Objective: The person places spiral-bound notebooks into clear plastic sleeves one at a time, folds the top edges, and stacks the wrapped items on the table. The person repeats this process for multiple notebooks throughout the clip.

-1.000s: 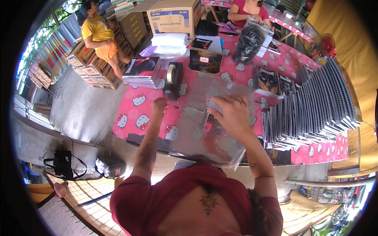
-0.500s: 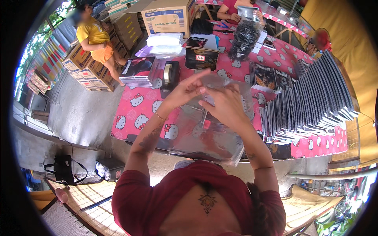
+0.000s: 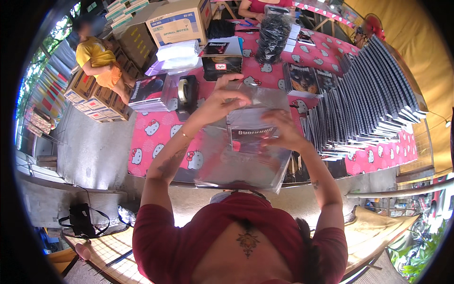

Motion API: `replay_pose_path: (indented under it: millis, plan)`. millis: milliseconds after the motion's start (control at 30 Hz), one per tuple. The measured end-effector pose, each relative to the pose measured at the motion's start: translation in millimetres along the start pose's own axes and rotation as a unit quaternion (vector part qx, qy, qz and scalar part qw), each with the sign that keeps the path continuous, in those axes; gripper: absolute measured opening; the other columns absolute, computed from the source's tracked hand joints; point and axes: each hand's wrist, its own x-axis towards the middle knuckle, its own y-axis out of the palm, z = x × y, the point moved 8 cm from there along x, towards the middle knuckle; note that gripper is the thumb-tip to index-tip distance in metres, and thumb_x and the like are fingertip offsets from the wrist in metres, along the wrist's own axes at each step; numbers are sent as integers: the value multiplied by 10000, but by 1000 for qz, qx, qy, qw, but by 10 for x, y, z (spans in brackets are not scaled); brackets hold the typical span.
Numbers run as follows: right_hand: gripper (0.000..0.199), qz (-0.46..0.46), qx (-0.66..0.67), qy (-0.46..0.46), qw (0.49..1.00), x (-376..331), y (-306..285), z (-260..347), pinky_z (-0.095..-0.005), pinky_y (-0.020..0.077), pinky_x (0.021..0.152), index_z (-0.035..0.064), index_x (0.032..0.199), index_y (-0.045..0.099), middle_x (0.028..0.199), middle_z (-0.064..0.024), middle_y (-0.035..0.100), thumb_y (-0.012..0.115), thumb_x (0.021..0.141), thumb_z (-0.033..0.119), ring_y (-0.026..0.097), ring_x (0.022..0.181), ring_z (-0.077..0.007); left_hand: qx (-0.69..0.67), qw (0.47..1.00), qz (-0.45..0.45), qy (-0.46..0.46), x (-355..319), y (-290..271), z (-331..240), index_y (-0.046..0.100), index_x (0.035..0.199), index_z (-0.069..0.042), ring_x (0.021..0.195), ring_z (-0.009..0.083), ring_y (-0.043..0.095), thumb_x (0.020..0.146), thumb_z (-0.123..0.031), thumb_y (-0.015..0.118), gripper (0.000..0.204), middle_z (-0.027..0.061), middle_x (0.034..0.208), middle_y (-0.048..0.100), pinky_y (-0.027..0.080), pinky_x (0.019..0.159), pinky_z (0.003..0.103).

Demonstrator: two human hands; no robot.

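A dark-covered notebook (image 3: 248, 137) lies in front of me among sheets of clear plastic, which look like bags (image 3: 227, 168). My left hand (image 3: 222, 103) is at the upper left of the notebook, thumb and a bent finger pinched at the plastic's edge, another finger stretched out. Over the notebook's right side is my right hand (image 3: 286, 132), slightly blurred, its fingers curved and apart, touching or just above the cover. Whether the notebook is fully inside a bag is hard to tell.
Spiral notebooks (image 3: 364, 104) stand in a long row at right; shorter stacks (image 3: 302, 80) (image 3: 150, 92) lie on the pink tablecloth (image 3: 151, 128). A tape dispenser (image 3: 186, 97), a black box (image 3: 221, 67), a carton (image 3: 179, 23) and a black plastic bundle (image 3: 274, 40) sit beyond. Two other people are nearby.
My hands have moved apart; the right one has shifted down over the notebook. The notebook's cover, mostly hidden before, now shows. The whole view has shifted slightly.
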Motion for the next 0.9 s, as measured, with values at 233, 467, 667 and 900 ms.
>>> replay_pose_path:
  millis: [233,467,667,900]
  plan:
    - [725,62,-44,15,997,-33,170,-143,-612,194,1142,334,1353,567,1582,-86,266,819,673,325,221,1470,-291,72,985,-153,39,-44,-94,12,766,925,-130,1368,277,328,824,-115,746,105,120,1466,372,283,1118,399]
    - [749,102,-54,13,993,15,216,-57,-639,204,1127,336,1361,559,1598,-107,212,819,659,315,164,1487,-283,88,993,-55,57,-8,24,-27,777,903,-142,1408,320,279,795,-93,746,123,144,1505,343,236,1143,448]
    - [741,101,-47,0,994,29,267,-100,-635,180,1136,321,1358,562,1592,-150,189,822,663,328,131,1489,-321,184,980,38,62,158,584,242,667,1162,-159,1448,401,163,808,-167,746,363,188,1566,220,175,1143,525]
    - [590,14,29,-62,998,89,184,-95,-534,280,1115,162,1319,596,1565,-210,193,781,790,348,218,1452,-349,24,994,-7,-105,139,455,366,435,1393,-163,1441,407,190,807,-330,762,692,243,1536,234,149,1142,577]
